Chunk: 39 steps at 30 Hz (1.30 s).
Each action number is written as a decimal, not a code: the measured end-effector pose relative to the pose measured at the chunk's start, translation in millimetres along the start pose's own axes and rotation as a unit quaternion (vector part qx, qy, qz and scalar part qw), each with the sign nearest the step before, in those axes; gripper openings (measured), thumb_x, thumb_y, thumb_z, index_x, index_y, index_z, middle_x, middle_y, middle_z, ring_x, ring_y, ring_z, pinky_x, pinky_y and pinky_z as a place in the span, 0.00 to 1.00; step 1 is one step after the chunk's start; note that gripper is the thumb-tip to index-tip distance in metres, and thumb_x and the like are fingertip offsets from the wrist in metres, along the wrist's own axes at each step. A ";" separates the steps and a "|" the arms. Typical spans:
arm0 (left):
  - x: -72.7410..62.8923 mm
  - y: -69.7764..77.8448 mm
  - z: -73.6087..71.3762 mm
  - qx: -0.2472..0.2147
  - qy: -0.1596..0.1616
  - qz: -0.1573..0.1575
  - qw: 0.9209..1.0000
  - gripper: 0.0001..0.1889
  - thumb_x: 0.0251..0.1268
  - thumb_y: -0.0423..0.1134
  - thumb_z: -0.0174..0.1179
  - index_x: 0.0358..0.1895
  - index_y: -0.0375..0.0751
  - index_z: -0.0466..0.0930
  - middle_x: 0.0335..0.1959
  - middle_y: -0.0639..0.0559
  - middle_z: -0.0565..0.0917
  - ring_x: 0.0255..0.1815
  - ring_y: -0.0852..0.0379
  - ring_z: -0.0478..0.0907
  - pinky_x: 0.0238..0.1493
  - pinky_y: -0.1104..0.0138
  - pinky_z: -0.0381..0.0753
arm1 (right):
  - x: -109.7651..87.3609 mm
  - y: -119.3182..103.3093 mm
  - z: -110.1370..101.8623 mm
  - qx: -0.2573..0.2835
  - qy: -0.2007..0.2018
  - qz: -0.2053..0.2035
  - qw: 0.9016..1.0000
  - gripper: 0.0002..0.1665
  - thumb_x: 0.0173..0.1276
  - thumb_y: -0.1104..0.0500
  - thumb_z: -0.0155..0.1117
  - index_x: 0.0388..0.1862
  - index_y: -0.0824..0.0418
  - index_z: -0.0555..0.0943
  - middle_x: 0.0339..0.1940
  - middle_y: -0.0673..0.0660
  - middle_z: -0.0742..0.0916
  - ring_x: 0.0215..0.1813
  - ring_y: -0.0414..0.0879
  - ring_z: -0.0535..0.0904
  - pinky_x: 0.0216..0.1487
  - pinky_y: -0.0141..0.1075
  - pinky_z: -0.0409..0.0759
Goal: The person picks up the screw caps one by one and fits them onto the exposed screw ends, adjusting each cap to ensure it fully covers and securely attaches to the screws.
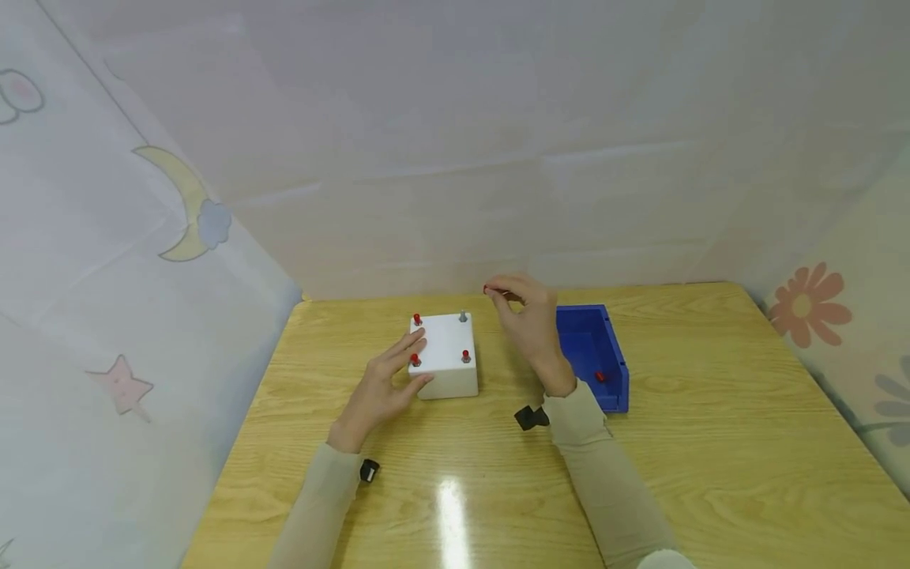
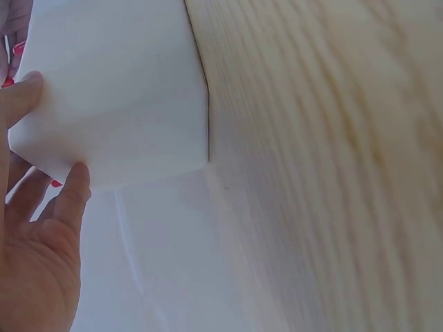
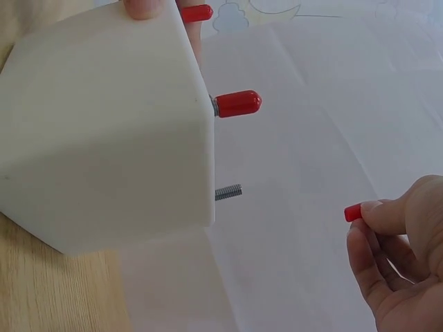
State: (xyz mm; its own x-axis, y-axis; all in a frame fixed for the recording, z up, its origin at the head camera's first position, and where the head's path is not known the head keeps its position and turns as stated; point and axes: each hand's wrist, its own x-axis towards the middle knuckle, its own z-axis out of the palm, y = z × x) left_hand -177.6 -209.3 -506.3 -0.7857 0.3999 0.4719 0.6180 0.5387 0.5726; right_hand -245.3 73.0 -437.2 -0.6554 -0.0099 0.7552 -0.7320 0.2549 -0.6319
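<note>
A white block (image 1: pixel 444 344) stands on the table with a threaded stud at each top corner. Red caps (image 3: pixel 239 103) cover three studs; the far right stud (image 1: pixel 463 316) is bare metal, its thread plain in the right wrist view (image 3: pixel 228 192). My left hand (image 1: pixel 384 387) holds the block at its left side, thumb on the front face and fingers reaching the top edge. Above and to the right of the block, my right hand (image 1: pixel 526 316) pinches a small red cap (image 3: pixel 353 212) between thumb and forefinger, apart from the bare stud.
A blue open bin (image 1: pixel 617 367) sits to the right of the block, partly behind my right hand, with a red cap (image 1: pixel 600 377) inside. The wooden table (image 1: pixel 398 506) meets a pale cloth backdrop (image 1: pixel 455 197) at its far edge.
</note>
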 end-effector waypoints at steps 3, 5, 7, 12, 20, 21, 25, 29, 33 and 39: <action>-0.4 0.3 -0.8 -0.002 -0.003 0.002 1.000 0.32 0.68 0.36 0.75 0.73 0.32 0.77 0.80 0.43 0.72 0.82 0.40 0.67 0.77 0.50 0.74 | -1.5 -1.2 2.3 0.000 -0.004 0.005 1.000 0.05 0.69 0.73 0.73 0.41 0.69 0.92 0.40 0.63 0.93 0.41 0.58 0.91 0.48 0.20 0.84; -0.3 0.6 -1.2 -0.002 -0.004 0.003 1.000 0.32 0.69 0.36 0.75 0.74 0.32 0.76 0.80 0.43 0.72 0.82 0.40 0.67 0.77 0.51 0.74 | -1.9 -2.0 3.7 0.001 -0.007 0.004 1.000 0.04 0.69 0.73 0.73 0.41 0.69 0.92 0.40 0.63 0.93 0.41 0.58 0.91 0.48 0.20 0.84; -0.1 0.7 -1.3 0.000 -0.004 0.006 1.000 0.32 0.69 0.36 0.75 0.74 0.32 0.76 0.80 0.43 0.72 0.81 0.40 0.68 0.76 0.51 0.74 | -2.4 -2.3 5.0 0.002 -0.010 0.004 1.000 0.04 0.70 0.72 0.73 0.41 0.69 0.92 0.40 0.63 0.93 0.42 0.58 0.91 0.48 0.20 0.84; 0.6 0.0 -0.8 0.005 0.007 0.027 1.000 0.33 0.66 0.33 0.75 0.73 0.29 0.76 0.78 0.37 0.74 0.79 0.33 0.70 0.73 0.46 0.77 | -4.6 -0.8 8.7 0.008 -0.013 0.004 1.000 0.04 0.70 0.72 0.74 0.41 0.68 0.93 0.40 0.62 0.93 0.42 0.57 0.91 0.47 0.21 0.85; 0.9 1.0 -1.7 0.000 0.007 0.028 1.000 0.33 0.66 0.32 0.76 0.72 0.29 0.77 0.77 0.37 0.75 0.79 0.32 0.69 0.74 0.45 0.76 | -6.8 -1.0 13.2 0.001 -0.015 0.003 1.000 0.05 0.70 0.71 0.74 0.41 0.67 0.93 0.41 0.62 0.93 0.43 0.56 0.91 0.48 0.24 0.86; 0.8 1.1 -1.8 0.000 0.006 0.027 1.000 0.33 0.66 0.32 0.76 0.72 0.29 0.77 0.77 0.37 0.75 0.79 0.32 0.69 0.74 0.45 0.75 | -6.8 -1.1 13.7 0.000 -0.016 0.005 1.000 0.04 0.70 0.71 0.74 0.41 0.68 0.93 0.41 0.62 0.93 0.43 0.56 0.91 0.48 0.24 0.86; 0.6 1.4 -2.4 -0.002 0.003 0.019 1.000 0.33 0.66 0.33 0.76 0.73 0.30 0.77 0.78 0.38 0.74 0.80 0.34 0.69 0.75 0.47 0.75 | -7.4 -0.6 15.8 -0.001 -0.017 0.006 1.000 0.04 0.69 0.72 0.74 0.41 0.69 0.92 0.40 0.62 0.93 0.43 0.57 0.90 0.48 0.23 0.85; 0.6 0.9 -2.6 -0.006 0.002 0.017 1.000 0.33 0.66 0.33 0.76 0.73 0.31 0.77 0.79 0.40 0.74 0.80 0.36 0.69 0.76 0.48 0.74 | -8.0 0.2 17.8 -0.002 -0.017 0.002 1.000 0.04 0.69 0.72 0.74 0.41 0.69 0.92 0.40 0.63 0.93 0.42 0.58 0.90 0.48 0.22 0.85; 0.9 -0.2 -2.5 -0.005 0.004 0.022 1.000 0.33 0.66 0.33 0.76 0.73 0.31 0.77 0.79 0.40 0.74 0.81 0.36 0.68 0.75 0.48 0.75 | -8.8 1.6 19.3 -0.001 -0.017 0.002 1.000 0.04 0.69 0.73 0.74 0.40 0.69 0.92 0.39 0.62 0.93 0.42 0.57 0.90 0.48 0.21 0.84; 0.8 0.0 -2.8 -0.005 0.002 0.019 1.000 0.33 0.66 0.33 0.76 0.73 0.30 0.76 0.79 0.39 0.74 0.81 0.36 0.68 0.75 0.48 0.75 | -10.3 3.9 21.8 0.006 -0.019 0.000 1.000 0.04 0.69 0.73 0.73 0.40 0.69 0.92 0.39 0.63 0.93 0.42 0.57 0.91 0.48 0.23 0.86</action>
State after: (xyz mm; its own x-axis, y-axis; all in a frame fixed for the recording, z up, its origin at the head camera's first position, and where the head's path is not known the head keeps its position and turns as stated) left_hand -178.2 -211.1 -504.0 -0.7615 0.4164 0.4968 0.6478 0.5154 0.5609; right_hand -245.4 53.1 -451.2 -0.6621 -0.0470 0.7479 -0.7337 0.2440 -0.6342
